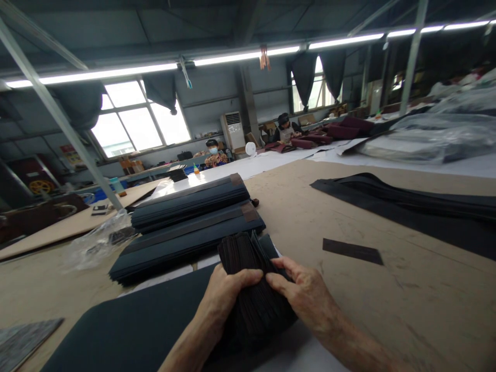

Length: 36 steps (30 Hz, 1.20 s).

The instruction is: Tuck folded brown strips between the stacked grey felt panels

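Observation:
Both hands grip a thick stack of dark brown strips [248, 258] near the bottom middle. My left hand [228, 292] wraps the stack's left side with the thumb across the top. From the right, my right hand [306, 294] clamps the same stack, fingers curled over its edge. The stack rests over a large dark sheet [127, 325] lying on the brown table [406, 294]. Just beyond it lie two long bundles of dark blue-black strips [186, 222], bound with brown tape.
A single dark strip [352, 251] lies on the table to the right, with long black fabric pieces [406, 204] behind it. Crumpled clear plastic [96, 240] sits at the left. Two people work at far tables [248, 155]. A grey patterned piece [23, 338] lies at bottom left.

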{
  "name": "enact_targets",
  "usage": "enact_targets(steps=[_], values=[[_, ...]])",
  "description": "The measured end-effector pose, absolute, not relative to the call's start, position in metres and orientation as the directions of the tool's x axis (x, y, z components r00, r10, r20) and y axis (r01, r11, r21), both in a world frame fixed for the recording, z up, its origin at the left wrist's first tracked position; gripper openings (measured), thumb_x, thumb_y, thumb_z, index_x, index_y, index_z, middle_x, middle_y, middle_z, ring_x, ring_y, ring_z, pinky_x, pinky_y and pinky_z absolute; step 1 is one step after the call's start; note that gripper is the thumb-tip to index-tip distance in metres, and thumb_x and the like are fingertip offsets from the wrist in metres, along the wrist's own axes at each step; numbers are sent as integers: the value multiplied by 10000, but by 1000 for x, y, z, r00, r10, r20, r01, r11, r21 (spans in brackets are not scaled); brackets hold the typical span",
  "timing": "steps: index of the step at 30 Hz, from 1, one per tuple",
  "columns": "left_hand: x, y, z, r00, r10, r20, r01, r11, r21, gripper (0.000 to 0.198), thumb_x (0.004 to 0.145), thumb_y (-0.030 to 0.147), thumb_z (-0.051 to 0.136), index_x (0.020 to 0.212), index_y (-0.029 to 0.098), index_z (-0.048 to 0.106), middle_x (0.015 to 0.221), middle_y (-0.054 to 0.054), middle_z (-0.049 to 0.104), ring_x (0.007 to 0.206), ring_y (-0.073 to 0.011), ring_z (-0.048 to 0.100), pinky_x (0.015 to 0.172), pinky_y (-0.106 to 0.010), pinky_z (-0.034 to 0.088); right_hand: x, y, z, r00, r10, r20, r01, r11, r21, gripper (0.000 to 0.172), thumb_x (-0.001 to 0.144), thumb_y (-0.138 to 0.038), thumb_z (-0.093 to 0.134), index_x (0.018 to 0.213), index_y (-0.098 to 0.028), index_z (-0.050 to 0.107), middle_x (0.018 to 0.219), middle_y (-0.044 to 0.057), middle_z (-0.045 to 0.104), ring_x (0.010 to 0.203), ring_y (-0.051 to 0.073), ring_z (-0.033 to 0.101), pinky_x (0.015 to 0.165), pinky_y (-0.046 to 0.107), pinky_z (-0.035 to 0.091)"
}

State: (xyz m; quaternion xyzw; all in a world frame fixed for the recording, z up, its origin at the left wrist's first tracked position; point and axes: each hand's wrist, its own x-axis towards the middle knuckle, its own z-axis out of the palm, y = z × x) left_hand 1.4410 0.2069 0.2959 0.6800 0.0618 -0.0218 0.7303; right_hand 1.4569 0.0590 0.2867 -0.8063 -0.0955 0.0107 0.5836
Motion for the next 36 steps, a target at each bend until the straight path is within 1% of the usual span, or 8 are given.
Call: enact_targets(steps=[7, 11, 14, 20, 24, 26, 29, 36], values=[[1443, 209, 295, 993, 37, -110, 109, 48, 993, 357, 570, 246, 666, 886, 94, 596, 795, -113, 642, 703, -250, 608, 629, -322, 477, 1457, 55, 292, 982, 180, 63, 115, -293, -949, 409, 639, -437, 463, 887, -150, 618, 800, 40, 645, 787, 202, 585, 664, 267, 427], [1443, 209, 296, 991, 33, -126, 125, 31, 992, 380, 569, 263, 669, 901, 92, 599, 794, -109, 641, 725, -262, 610, 628, -319, 481, 1457, 52, 297, 975, 203, 90, 148, -295, -944, 411, 691, -495, 510, 924, -172, 614, 880, 21, 647, 874, 190, 578, 731, 248, 422], [1442, 209, 297, 991, 33, -133, 132, 36, 991, 335, 572, 255, 669, 857, 91, 603, 766, -98, 636, 689, -240, 606, 610, -302, 480, 1457, 53, 297, 964, 257, 71, 146, -288, -946, 413, 669, -446, 569, 970, -164, 592, 842, 28, 652, 819, 193, 597, 667, 244, 444], [1443, 208, 296, 993, 29, -115, 114, 57, 992, 351, 581, 247, 669, 892, 102, 595, 770, -98, 642, 688, -247, 613, 611, -311, 485, 1462, 54, 289, 975, 208, 77, 129, -251, -959, 458, 651, -329, 558, 1069, -142, 579, 899, 57, 646, 862, 208, 591, 712, 256, 458], [1444, 209, 295, 992, 23, -125, 124, 62, 990, 396, 569, 250, 685, 924, 97, 600, 786, -104, 641, 704, -255, 614, 622, -318, 488, 1464, 53, 287, 978, 194, 83, 131, -251, -959, 582, 650, -336, 563, 1206, -179, 493, 899, 44, 641, 843, 204, 595, 720, 277, 464], [1445, 210, 294, 993, 15, -120, 118, 72, 990, 395, 573, 253, 684, 925, 95, 604, 804, -108, 641, 718, -256, 614, 638, -321, 489, 1464, 53, 287, 969, 240, 56, 105, -197, -975, 578, 649, -349, 569, 1192, -167, 493, 896, 43, 641, 847, 206, 596, 721, 280, 468], [1445, 210, 292, 994, 5, -111, 110, 81, 991, 381, 585, 251, 678, 922, 89, 607, 805, -111, 641, 718, -252, 612, 647, -324, 490, 1463, 54, 286, 945, 325, 23, 57, -94, -994, 495, 643, -346, 573, 1087, -131, 541, 870, 49, 644, 860, 216, 595, 728, 276, 473], [1444, 210, 293, 994, 11, -106, 105, 72, 992, 371, 593, 240, 672, 928, 94, 610, 814, -105, 640, 745, -259, 613, 667, -329, 491, 1464, 56, 285, 954, 297, 35, 68, -103, -992, 458, 647, -317, 547, 1063, -126, 554, 878, 45, 647, 849, 212, 599, 722, 274, 478]])
